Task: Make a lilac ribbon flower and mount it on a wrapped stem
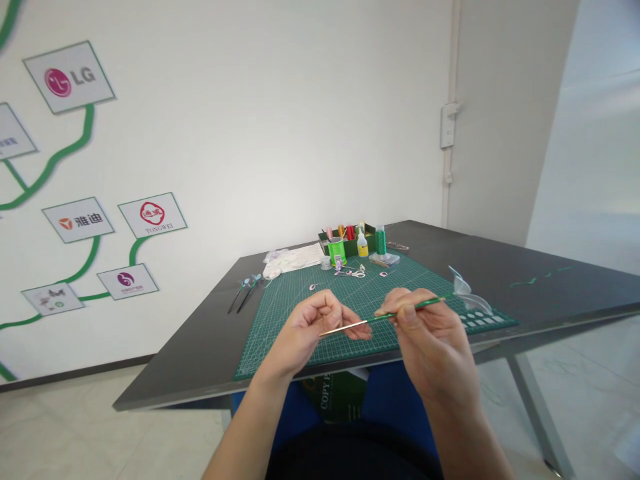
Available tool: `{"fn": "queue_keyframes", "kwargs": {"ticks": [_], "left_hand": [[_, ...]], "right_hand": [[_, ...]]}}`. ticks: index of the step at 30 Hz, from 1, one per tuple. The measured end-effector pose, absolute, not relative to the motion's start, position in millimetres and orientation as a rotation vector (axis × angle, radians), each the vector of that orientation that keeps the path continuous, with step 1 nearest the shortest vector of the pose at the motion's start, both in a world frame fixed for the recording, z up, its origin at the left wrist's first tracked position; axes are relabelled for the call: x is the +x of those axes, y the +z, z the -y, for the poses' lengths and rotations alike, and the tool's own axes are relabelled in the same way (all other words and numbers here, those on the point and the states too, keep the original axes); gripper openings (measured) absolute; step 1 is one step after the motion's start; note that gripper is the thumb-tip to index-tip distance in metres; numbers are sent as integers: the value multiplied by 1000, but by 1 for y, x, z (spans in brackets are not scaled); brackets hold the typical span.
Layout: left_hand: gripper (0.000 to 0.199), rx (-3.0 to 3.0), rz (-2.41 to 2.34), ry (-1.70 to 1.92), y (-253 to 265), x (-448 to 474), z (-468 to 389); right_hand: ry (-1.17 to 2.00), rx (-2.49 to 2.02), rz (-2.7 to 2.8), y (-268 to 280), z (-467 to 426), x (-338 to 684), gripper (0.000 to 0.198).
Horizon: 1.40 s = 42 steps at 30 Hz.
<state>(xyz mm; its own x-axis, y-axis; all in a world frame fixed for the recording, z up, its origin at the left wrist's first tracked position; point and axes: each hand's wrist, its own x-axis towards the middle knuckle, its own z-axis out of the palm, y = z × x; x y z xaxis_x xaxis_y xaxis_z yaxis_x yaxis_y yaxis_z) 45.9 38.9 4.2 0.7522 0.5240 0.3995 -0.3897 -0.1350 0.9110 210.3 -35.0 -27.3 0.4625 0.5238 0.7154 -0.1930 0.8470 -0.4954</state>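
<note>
A thin flower stem (429, 302) runs across both hands, tilted slightly up to the right. Its right part is wrapped in shiny green, while the left part is a bare, copper-coloured rod. Pale translucent petals (470, 297) stand out at the right end, past my right hand. My left hand (315, 327) has its thumb and fingers closed at the bare left tip. With thumb and fingers my right hand (427, 333) pinches the green part. Both hands are above the front of a green cutting mat (280, 333).
Behind the hands are scissors (358, 273), a green tin (337, 251), a yellow-labelled glue bottle (363, 245), a green glitter bottle (381, 240) and a box of thread spools (370, 239). Dark-handled tools (249, 293) lie left; white material (295, 259) lies at the back. A green strip (537, 277) lies right.
</note>
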Motion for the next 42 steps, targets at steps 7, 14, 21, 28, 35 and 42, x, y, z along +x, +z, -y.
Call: {"fn": "queue_keyframes", "kwargs": {"ticks": [7,14,21,28,35,42], "left_hand": [[39,1290,-58,756,-14,57,-31],[43,1288,-132,758,-24,61,-15],[37,1730,-339,881,-3,44,12],[14,2026,-391,1323,29,27,8],[18,2134,-537,1169,35,36,-29],[39,1884,-439,677,16,46,-50]], "right_hand": [[366,-414,996,-30,36,209,16],[201,-507,1010,-32,37,210,13],[128,-601,1040,-29,38,210,16],[192,-560,1119,-29,40,211,17],[385,-457,1117,-33,35,213,15],[457,-448,985,-30,29,214,24]]}}
